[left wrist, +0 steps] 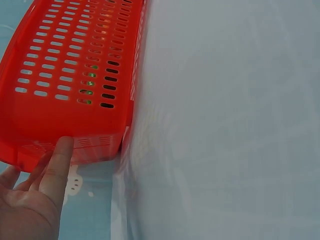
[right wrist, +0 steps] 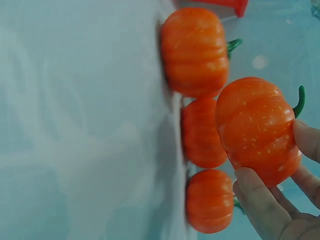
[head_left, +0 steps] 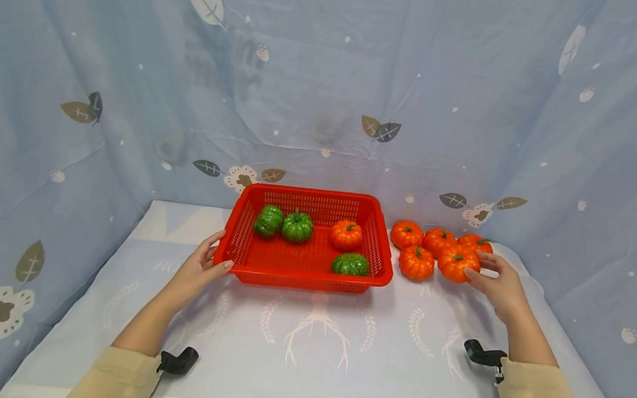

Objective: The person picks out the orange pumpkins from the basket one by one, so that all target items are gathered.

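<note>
A red plastic basket (head_left: 291, 279) with slotted walls stands on the table. My left hand (head_left: 196, 275) holds its front left corner, the thumb near the front rim and the other fingers at the left side. In my right hand (head_left: 502, 286) is a small orange pumpkin (right wrist: 257, 130) with a green stem, gripped between thumb and fingers. It is raised above the table, right of the basket. Inside the basket lie two green pumpkins (head_left: 297, 227) at the back left, an orange pumpkin (head_left: 346, 235) at the right and a green pumpkin (head_left: 350, 264) at the front right.
Several other orange pumpkins (head_left: 416, 263) sit close together right of the basket, beside and behind the held one. A pale patterned cloth (head_left: 313, 369) covers the table. Blue patterned curtain (head_left: 314, 89) hangs behind and along both sides.
</note>
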`<state>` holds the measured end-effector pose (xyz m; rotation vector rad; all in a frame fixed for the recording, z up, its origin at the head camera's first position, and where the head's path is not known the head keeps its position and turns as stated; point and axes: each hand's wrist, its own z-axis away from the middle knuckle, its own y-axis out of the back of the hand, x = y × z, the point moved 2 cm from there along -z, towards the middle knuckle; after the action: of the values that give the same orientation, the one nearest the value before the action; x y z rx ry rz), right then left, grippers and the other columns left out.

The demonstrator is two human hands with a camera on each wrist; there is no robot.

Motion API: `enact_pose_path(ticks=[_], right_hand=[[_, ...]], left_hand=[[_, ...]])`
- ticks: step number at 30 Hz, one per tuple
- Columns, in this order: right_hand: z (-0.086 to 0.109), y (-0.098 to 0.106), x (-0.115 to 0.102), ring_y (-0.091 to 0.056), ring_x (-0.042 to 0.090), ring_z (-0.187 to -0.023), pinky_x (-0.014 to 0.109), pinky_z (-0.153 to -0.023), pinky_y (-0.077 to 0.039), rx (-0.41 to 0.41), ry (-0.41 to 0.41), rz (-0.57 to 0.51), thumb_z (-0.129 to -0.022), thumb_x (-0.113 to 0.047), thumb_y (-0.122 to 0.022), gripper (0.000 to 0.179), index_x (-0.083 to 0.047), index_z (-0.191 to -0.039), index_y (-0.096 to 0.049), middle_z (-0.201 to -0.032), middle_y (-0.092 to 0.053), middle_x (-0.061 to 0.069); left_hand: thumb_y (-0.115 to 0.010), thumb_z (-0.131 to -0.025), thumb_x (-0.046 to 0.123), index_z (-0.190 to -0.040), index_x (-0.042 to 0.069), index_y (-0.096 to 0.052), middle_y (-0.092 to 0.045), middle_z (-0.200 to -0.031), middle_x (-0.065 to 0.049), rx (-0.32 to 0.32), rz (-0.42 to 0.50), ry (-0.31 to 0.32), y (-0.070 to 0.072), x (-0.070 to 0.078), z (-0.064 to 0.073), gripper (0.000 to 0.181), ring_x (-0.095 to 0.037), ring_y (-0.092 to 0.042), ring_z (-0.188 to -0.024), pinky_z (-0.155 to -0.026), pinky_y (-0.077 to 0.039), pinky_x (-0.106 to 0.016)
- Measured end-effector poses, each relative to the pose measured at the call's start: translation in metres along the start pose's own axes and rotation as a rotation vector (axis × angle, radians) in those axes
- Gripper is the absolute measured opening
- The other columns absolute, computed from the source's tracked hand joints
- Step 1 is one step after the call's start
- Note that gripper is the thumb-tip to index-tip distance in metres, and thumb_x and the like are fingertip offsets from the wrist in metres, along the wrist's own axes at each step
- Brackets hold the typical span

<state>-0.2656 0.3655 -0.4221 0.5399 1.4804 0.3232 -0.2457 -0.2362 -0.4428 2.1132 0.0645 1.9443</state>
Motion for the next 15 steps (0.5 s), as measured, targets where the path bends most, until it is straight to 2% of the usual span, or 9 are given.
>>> enact_pose_path(ticks=[5, 10, 12, 15], right_hand=[[-0.006, -0.002, 0.009, -0.053, 0.046, -0.117, 0.017, -0.075, -0.056, -0.011, -0.013, 0.020, -0.100, -0.022, -0.063, 0.068, 0.004, -0.153, -0.030, -0.145, -0.034, 0.036], [-0.010, -0.002, 0.017, -0.050, 0.044, -0.118, 0.019, -0.075, -0.057, -0.022, -0.041, 0.004, -0.099, -0.023, -0.064, 0.068, 0.005, -0.152, -0.030, -0.145, -0.033, 0.036], [-0.013, -0.002, 0.021, -0.053, 0.039, -0.114, 0.021, -0.077, -0.058, -0.028, -0.054, -0.003, -0.099, -0.024, -0.064, 0.069, 0.005, -0.152, -0.030, -0.146, -0.033, 0.037], [-0.016, -0.004, 0.026, -0.060, 0.024, -0.102, 0.023, -0.079, -0.058, -0.046, -0.074, -0.017, -0.100, -0.027, -0.063, 0.071, 0.005, -0.152, -0.029, -0.147, -0.033, 0.037]], left_hand=[[-0.065, -0.098, 0.016, -0.161, 0.013, -0.012, -0.035, -0.153, -0.027, -0.004, 0.002, 0.006, 0.000, 0.000, 0.000, 0.083, -0.045, -0.042, -0.136, -0.094, -0.052, -0.025], [-0.064, -0.098, 0.014, -0.161, 0.014, -0.013, -0.035, -0.154, -0.026, -0.007, 0.009, 0.002, 0.000, 0.000, -0.001, 0.081, -0.044, -0.042, -0.136, -0.094, -0.052, -0.025], [-0.064, -0.098, 0.015, -0.161, 0.014, -0.013, -0.035, -0.154, -0.026, -0.008, 0.005, -0.001, 0.000, -0.001, -0.001, 0.082, -0.044, -0.042, -0.137, -0.095, -0.051, -0.025], [-0.066, -0.098, 0.018, -0.161, 0.013, -0.012, -0.034, -0.154, -0.026, -0.006, -0.003, -0.001, 0.001, -0.001, -0.001, 0.083, -0.044, -0.041, -0.137, -0.095, -0.051, -0.026]])
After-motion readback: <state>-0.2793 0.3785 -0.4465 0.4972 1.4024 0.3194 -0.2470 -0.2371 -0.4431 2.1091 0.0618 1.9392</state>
